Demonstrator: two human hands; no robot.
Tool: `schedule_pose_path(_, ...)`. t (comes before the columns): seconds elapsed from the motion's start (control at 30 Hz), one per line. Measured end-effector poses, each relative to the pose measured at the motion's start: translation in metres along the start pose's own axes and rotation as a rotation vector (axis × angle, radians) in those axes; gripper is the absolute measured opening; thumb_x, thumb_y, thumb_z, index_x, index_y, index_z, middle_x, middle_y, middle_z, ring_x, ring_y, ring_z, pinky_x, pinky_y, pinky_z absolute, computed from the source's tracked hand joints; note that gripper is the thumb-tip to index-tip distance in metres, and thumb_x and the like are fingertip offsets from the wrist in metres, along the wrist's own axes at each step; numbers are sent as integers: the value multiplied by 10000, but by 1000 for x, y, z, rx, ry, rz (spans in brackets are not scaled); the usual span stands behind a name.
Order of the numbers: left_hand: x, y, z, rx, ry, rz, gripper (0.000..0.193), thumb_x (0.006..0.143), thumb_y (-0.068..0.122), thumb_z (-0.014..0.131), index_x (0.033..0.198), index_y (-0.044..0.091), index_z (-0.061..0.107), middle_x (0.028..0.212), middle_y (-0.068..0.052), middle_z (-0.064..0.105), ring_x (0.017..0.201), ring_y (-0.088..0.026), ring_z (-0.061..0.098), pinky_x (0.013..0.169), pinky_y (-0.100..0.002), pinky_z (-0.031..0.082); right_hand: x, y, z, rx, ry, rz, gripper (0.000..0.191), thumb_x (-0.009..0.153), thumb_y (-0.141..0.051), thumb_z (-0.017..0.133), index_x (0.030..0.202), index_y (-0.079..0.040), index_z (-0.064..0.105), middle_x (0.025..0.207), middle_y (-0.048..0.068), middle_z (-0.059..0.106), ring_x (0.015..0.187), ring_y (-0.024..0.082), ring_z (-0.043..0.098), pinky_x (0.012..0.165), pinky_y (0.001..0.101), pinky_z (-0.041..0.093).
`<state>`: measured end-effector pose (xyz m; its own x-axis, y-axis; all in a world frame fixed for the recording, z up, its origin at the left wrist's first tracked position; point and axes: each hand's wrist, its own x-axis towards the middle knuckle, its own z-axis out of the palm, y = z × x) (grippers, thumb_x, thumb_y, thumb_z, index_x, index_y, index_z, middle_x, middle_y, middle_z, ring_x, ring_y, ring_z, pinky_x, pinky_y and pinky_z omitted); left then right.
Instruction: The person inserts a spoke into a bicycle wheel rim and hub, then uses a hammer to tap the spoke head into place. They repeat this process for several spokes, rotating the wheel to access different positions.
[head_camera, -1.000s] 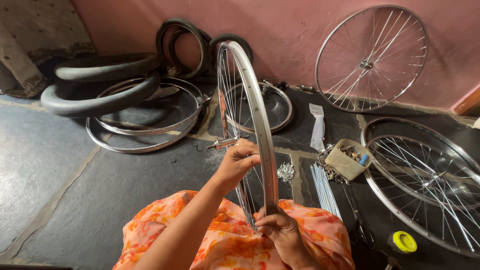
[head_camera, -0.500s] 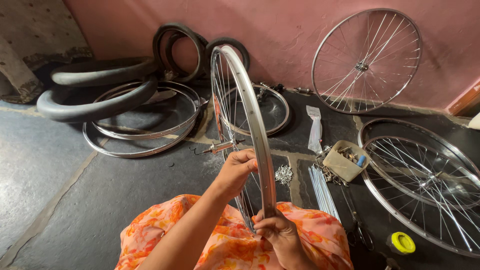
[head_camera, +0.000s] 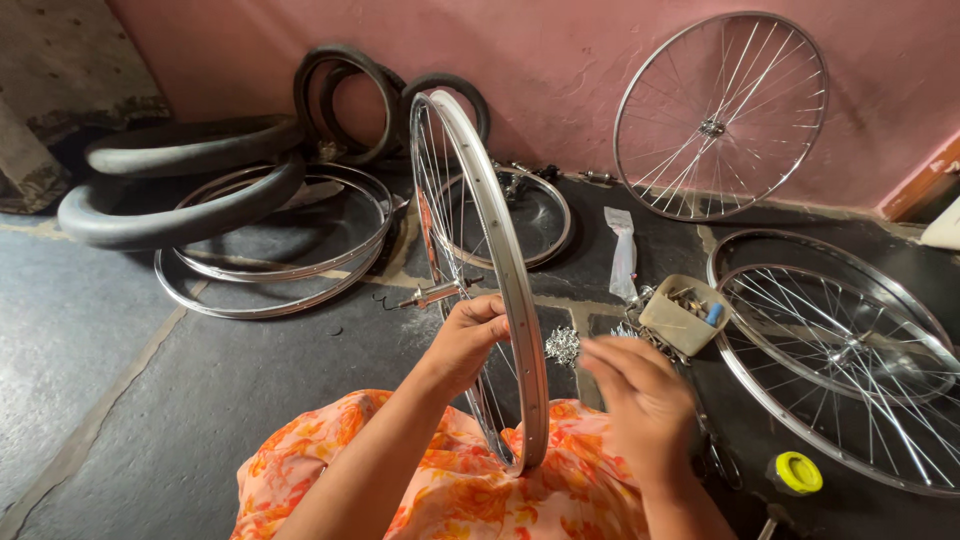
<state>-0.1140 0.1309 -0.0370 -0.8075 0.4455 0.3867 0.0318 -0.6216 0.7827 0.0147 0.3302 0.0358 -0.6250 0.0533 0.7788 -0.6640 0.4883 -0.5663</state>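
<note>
The left hand (head_camera: 468, 335) wraps its fingers around the upright bicycle wheel rim (head_camera: 497, 245) at mid-height; the right hand (head_camera: 640, 395), fingers loosely spread, hovers just beside it, holding nothing.

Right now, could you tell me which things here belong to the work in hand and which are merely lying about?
In hand:
- upright wheel rim, gripped by the left hand
- axle hub inside it
- right hand, blurred, holding nothing visible
- loose spokes pile and small parts tray beside it

Lying about:
- tyres
- spoked wheel against the wall
- wheels on the floor
- yellow cap
</note>
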Motion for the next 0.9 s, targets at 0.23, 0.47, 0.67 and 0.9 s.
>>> schedule_pose_path(0.23, 4, -1, -3, 0, -48, 17, 192, 937, 212, 797, 1017, 42, 759, 965, -13, 711, 890, -109, 627, 848, -285, 499, 31, -31, 41, -302, -41, -230, 243, 840, 62, 747, 1063, -32, 730, 1001, 98, 629, 877, 209, 649, 751, 315, 541)
schedule_pose_path(0.47, 6, -5, -5, -26, -36, 3, 209, 920, 207, 798, 1036, 39, 755, 978, -16, 721, 904, -113, 639, 855, -287, 511, 31, -35, 54, -553, -55, -357, 233, 837, 42, 747, 1059, 6, 690, 1122, 112, 592, 976, 273, 632, 859, 372, 531)
schedule_pose_path(0.67, 5, -5, -3, -41, -72, 9, 228, 943, 194, 785, 1096, 29, 747, 1020, -27, 724, 944, -119, 646, 887, -295, 517, 32, -38, 57, -552, -24, -383, 214, 852, 49, 737, 1059, 14, 693, 1100, 100, 621, 975, 282, 643, 852, 385, 531)
schedule_pose_path(0.9, 2, -3, -8, -36, -105, -23, 196, 992, 167, 725, 1128, 26, 727, 1079, -24, 724, 1032, -123, 653, 973, -315, 515, 29, -37, 59, -465, 18, -317, 186, 871, 34, 747, 1041, -8, 686, 1111, 77, 644, 971, 265, 667, 851, 372, 537)
